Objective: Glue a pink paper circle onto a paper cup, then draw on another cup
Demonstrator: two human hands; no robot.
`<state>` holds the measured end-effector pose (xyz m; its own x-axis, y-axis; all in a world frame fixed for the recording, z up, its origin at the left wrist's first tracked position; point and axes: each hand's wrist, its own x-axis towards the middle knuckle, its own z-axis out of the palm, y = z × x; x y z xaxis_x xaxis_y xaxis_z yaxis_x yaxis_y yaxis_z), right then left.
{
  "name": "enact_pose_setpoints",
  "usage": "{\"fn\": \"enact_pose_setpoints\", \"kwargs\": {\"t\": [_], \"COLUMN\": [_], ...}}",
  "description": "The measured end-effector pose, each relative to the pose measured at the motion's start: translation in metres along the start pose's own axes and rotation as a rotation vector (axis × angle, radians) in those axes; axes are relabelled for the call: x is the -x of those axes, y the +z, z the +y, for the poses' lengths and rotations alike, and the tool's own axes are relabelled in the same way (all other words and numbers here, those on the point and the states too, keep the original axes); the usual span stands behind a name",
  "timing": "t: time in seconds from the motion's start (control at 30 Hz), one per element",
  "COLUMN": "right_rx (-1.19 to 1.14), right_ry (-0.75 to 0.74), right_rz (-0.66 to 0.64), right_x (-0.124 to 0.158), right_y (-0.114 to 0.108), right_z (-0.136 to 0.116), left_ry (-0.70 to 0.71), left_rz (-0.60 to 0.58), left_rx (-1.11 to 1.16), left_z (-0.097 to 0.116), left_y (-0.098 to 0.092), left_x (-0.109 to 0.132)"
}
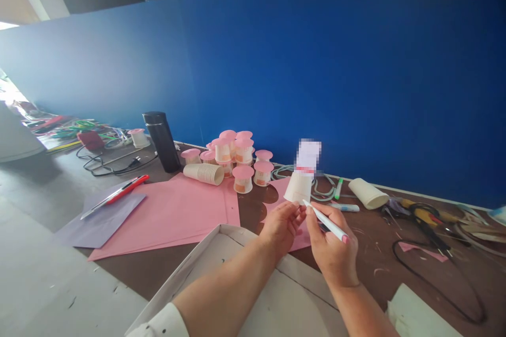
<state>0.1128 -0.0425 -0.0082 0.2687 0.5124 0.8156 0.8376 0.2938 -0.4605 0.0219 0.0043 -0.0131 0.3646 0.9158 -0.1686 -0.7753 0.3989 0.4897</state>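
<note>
My left hand [282,226] is closed, its fingertips at the lower edge of a white paper cup [298,187] with the wide end down. A white marker [327,222] with a pink end is pinched in my right hand [335,245], its tip at the cup's lower edge. Above the cup is a pale blurred-out patch [309,156]; what it is cannot be made out. Pink paper with round cutouts [301,238] lies partly hidden under my hands. Left of it stand several cups topped with pink discs [243,172].
A nested stack of paper cups [203,174], a black bottle [161,141], pink sheets [177,210] and a red cutter [118,195] on purple paper lie to the left. At right are a loose cup [368,193], a capped marker [344,207] and black cables [435,295]. A white box [213,253] sits under my arms.
</note>
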Motion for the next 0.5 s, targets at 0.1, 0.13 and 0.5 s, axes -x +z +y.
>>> {"fn": "enact_pose_setpoints", "kwargs": {"t": [0.1,0.13,0.5], "right_rx": [0.004,0.005,0.018], "right_ry": [-0.006,-0.003,0.000], "right_rz": [-0.006,-0.010,-0.019], "right_x": [0.0000,0.0000,0.0000], "right_y": [-0.0002,-0.0003,-0.0005], "right_z": [-0.0005,-0.0006,-0.0005], "left_ry": [0.005,0.004,0.003], "left_rz": [-0.013,-0.018,-0.021], "left_rx": [-0.010,-0.015,-0.066], "left_z": [-0.0008,-0.0010,-0.0024], "left_y": [0.0000,-0.0001,-0.0033], "left_x": [-0.0001,-0.0002,-0.0019]}}
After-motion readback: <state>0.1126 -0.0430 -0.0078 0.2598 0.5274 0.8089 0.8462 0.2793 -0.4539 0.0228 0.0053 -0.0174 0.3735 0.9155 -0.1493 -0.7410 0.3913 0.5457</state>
